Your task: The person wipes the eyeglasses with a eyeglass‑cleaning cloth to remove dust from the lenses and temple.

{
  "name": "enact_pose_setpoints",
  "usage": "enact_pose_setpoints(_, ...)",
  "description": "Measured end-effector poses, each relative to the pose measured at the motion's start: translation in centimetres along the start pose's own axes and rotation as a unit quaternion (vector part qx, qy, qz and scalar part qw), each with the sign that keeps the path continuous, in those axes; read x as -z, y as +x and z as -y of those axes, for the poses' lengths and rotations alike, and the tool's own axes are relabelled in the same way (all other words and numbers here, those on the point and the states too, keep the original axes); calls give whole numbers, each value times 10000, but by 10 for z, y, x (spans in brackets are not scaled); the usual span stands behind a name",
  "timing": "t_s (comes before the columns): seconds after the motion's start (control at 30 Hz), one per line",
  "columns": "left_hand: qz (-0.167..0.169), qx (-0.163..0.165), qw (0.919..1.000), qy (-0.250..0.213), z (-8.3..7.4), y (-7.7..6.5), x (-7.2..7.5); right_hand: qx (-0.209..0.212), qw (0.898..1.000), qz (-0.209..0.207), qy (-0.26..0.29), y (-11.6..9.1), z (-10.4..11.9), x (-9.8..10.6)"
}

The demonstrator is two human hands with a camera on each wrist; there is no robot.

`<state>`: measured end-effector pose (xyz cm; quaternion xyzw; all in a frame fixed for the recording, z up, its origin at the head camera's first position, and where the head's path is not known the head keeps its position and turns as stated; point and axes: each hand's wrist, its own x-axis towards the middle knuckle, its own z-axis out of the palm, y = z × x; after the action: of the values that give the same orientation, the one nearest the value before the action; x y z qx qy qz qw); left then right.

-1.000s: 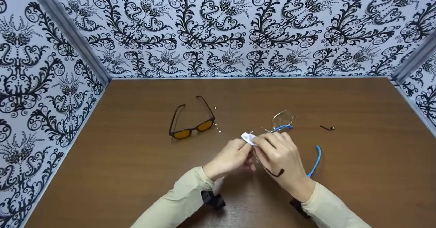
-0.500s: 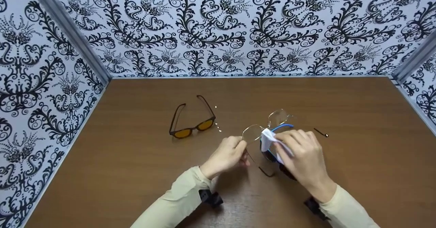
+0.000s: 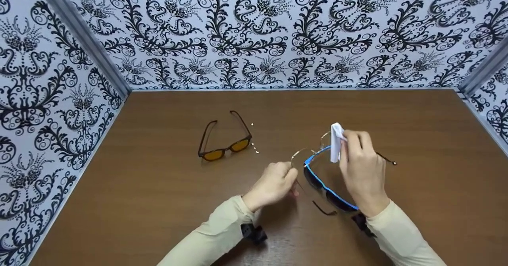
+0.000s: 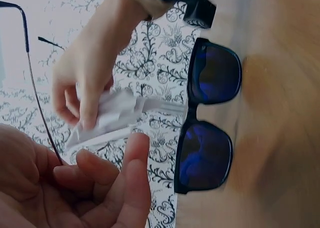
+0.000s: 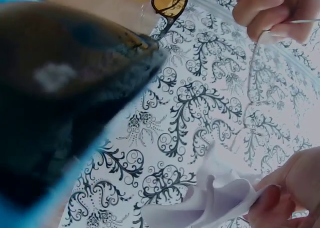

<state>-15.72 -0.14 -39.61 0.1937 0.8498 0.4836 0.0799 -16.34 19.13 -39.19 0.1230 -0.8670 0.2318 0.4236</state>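
Thin wire-rimmed eyeglasses (image 3: pixel 313 152) are held up above the table, their near end pinched by my left hand (image 3: pixel 270 183). One dark temple tip (image 3: pixel 323 209) hangs below that hand; the other sticks out past my right hand (image 3: pixel 364 172). My right hand pinches a folded white cloth (image 3: pixel 336 143) at the farther lens, hiding most of it. Whether the cloth touches the lens, I cannot tell. In the left wrist view the cloth (image 4: pixel 112 115) hangs from the right fingers. Blue-framed sunglasses (image 3: pixel 327 188) with dark lenses lie on the table below.
Brown glasses with orange lenses (image 3: pixel 225 150) stand with temples unfolded on the wooden table (image 3: pixel 170 202), left of the hands. Several small bright specks (image 3: pixel 254 147) are beside them. Patterned walls (image 3: pixel 254 35) enclose the table at the back and sides.
My right hand has carried the cloth from the nearer lens, beside my left hand, rightward and away to the farther lens. The blue sunglasses now show more. My left hand stays nearly in place.
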Motion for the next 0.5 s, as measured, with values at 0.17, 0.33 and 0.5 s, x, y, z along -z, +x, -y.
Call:
enact_pose_setpoints(0.17, -120, -219, 9993, 276, -3, 0, -4, 186, 9979, 367, 498, 2, -1, -6)
enact_pose_setpoints(0.33, -245, -196, 9994, 116, -2, 1, -3, 373, 9956, 735, 445, -2, -3, -5)
enact_pose_setpoints(0.5, -115, -264, 9985, 470, -2, -1, -2, 70, 9973, 532, -498, -1, -2, -3)
